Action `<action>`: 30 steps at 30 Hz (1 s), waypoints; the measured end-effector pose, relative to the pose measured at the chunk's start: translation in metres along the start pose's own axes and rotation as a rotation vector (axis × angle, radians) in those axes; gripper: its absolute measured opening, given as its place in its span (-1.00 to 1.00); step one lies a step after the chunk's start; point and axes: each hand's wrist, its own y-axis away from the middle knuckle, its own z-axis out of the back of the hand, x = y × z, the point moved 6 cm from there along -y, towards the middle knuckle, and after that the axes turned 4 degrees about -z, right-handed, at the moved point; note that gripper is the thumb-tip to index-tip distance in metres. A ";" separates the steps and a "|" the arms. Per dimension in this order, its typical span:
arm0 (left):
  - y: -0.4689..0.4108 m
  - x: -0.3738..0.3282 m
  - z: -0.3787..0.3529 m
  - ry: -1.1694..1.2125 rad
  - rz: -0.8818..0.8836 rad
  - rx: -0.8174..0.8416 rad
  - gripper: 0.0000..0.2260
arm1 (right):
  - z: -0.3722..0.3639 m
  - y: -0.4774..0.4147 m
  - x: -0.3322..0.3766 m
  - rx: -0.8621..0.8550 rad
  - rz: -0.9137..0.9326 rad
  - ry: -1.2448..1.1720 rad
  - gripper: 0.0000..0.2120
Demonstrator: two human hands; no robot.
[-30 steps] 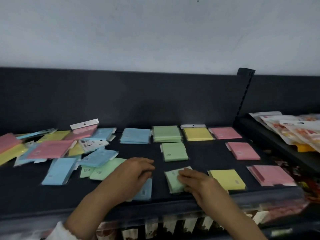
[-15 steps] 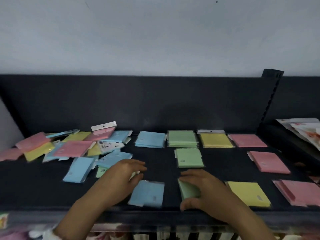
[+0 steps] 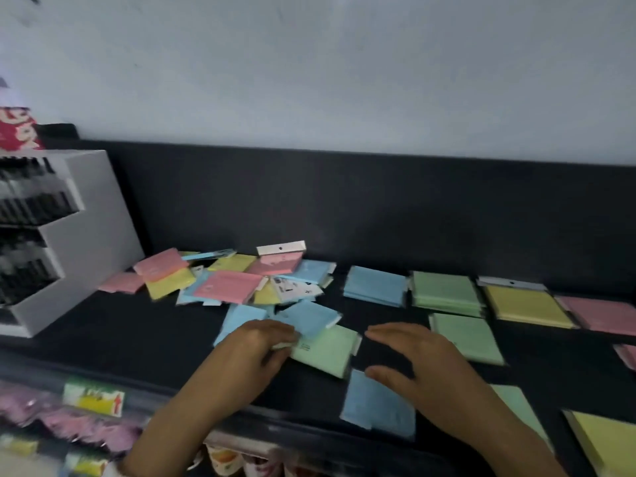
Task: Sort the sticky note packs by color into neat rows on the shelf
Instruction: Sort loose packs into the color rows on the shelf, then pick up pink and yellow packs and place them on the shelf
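At the front of the black shelf (image 3: 137, 325), 1 flat light-blue sticky note pack (image 3: 378, 407) lies partly under the right hand (image 3: 426, 366). Its fingers are spread and straight, and contact cannot be determined. The left hand (image 3: 258, 349) curls its fingers over the left edge of 1 pale-green wrapped pack (image 3: 327, 352), with the fingertips blurred. Behind lies a mixed pile of pink, yellow and blue packs (image 3: 230, 285). The back row of colour stacks (image 3: 444, 292) is cut off at the right.

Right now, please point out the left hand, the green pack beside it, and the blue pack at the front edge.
left hand (image 3: 256, 344), head view, back of the hand.
green pack (image 3: 325, 352), head view, centre of its face.
front blue pack (image 3: 375, 411), head view, centre of its face.
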 end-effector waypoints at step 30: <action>-0.035 0.324 0.092 -0.150 0.202 0.014 -0.31 | -0.163 -0.236 0.203 0.073 -0.215 0.325 -0.59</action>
